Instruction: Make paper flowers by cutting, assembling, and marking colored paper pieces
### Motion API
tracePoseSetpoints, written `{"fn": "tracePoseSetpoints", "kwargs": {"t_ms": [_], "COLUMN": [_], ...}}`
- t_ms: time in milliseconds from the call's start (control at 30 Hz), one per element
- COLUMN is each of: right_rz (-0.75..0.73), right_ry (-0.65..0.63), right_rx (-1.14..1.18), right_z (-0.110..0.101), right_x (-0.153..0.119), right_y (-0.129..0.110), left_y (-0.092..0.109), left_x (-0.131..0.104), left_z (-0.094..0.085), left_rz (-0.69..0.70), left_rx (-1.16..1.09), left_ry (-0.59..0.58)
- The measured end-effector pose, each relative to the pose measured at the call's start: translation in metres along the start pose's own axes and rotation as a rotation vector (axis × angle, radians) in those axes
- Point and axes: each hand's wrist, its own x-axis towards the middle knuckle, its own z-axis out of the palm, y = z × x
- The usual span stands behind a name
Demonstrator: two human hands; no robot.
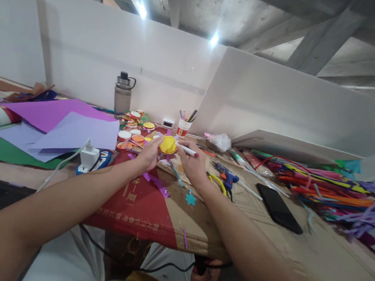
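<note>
My left hand (151, 154) grips a round yellow disc (168, 145) by its left edge, holding it above the cardboard-covered table. In my right hand (192, 162) is a white marker (188, 150) with a dark red end; its tip points left at the disc's right side. Whether the tip touches the disc I cannot tell. Purple paper pieces show around the disc. Left of my hands lie several round white and orange pieces (138, 139). A blue star-shaped cutout (190, 198) rests below my right hand.
A water bottle (122, 94) stands at the back, left of a paper cup (184, 127) of pens. Purple sheets (79, 132) and a power strip (95, 162) lie left. A glue gun (228, 177), black phone (279, 208) and colourful pipe cleaners (328, 187) lie right.
</note>
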Motion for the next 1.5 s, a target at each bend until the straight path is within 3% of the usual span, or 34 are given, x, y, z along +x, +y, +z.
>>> {"fn": "tracePoseSetpoints", "kwargs": {"t_ms": [567,1000,1500], "right_rz": [0.053,0.040,0.003], "right_ry": [-0.110,-0.018,-0.035], "right_rx": [-0.028,0.032,0.051], "right_z": [-0.003,-0.006,-0.001], "right_x": [0.001,0.001,-0.001], "right_y": [-0.003,-0.012,-0.010], "left_y": [-0.001,0.002,0.000], "left_x": [0.000,-0.001,0.001], "left_z": [0.000,0.003,0.001], "left_rz": [0.006,-0.040,-0.039], "left_rx": [-0.039,-0.068,-0.078], "left_ry": [0.010,-0.016,-0.054]}}
